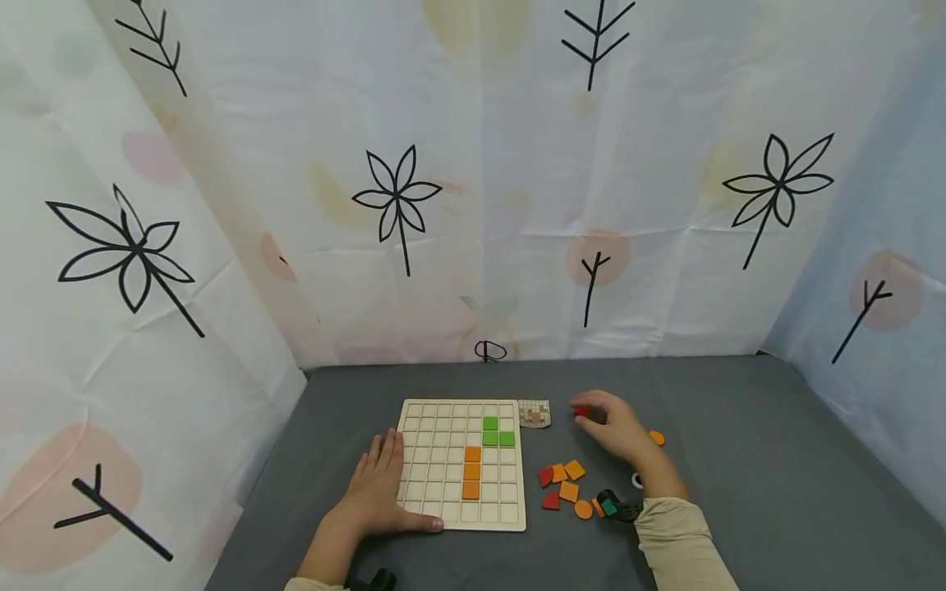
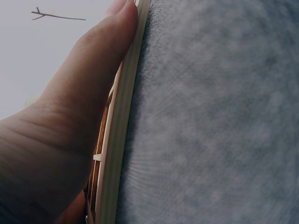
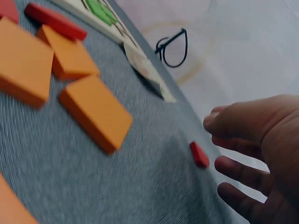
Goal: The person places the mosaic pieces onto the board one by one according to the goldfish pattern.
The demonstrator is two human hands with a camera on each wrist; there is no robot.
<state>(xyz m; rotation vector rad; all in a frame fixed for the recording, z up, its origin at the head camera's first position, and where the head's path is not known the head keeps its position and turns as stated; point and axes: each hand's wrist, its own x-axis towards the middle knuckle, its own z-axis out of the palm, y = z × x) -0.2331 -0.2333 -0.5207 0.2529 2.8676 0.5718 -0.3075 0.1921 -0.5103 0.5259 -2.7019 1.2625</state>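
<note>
A pale wooden grid board (image 1: pixel 436 515) lies on the dark cloth, with three green squares (image 1: pixel 490 423) and three orange squares (image 1: pixel 471 472) set in its cells. My left hand (image 1: pixel 373 497) rests along the board's left side, fingers straight and thumb at the front edge. In the left wrist view, the thumb (image 2: pixel 88 70) lies against the board's rim (image 2: pixel 122 121). Right of the board, my right hand (image 1: pixel 613 427) reaches over a small red piece (image 1: pixel 581 412). The right wrist view shows that red piece (image 3: pixel 199 155) on the cloth, apart from the loosely bent fingers (image 3: pixel 238 170).
Loose orange squares (image 1: pixel 574 469), red pieces (image 1: pixel 550 501) and an orange disc (image 1: pixel 583 510) lie right of the board. Another orange disc (image 1: pixel 657 438) sits beyond the right wrist. A small printed pattern card (image 1: pixel 534 414) adjoins the board's far right corner. Patterned curtains (image 1: pixel 473 287) stand behind.
</note>
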